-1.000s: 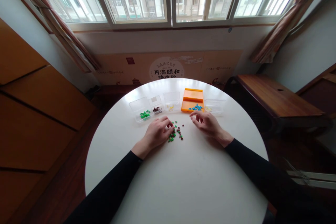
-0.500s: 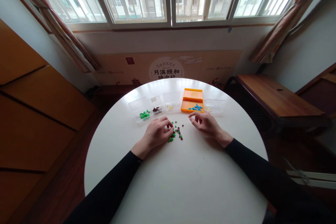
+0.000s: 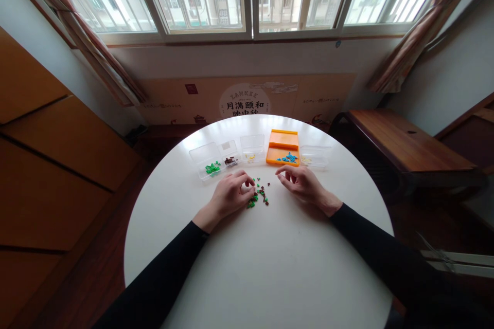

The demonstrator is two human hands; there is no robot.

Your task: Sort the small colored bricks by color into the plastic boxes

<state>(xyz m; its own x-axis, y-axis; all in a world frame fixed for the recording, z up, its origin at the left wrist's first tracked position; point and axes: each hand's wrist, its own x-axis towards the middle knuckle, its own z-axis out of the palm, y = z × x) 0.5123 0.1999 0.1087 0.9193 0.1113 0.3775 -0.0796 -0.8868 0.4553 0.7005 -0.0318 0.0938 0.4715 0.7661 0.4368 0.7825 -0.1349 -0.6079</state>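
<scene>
Fingers [image 3: 247, 181] of the left hand [image 3: 228, 196] stay curled at the bead pile [image 3: 258, 194]; the right hand [image 3: 303, 185], loosely open, has drifted nearer.

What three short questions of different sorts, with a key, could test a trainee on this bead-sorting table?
1. True or false: the orange tray holds blue pieces.
2. Which hand touches the loose pile? A) left hand B) right hand C) both
3. Fill in: the clear box furthest to the person's left holds ____ pieces.

Key: 1 true; 2 A; 3 green.
</scene>
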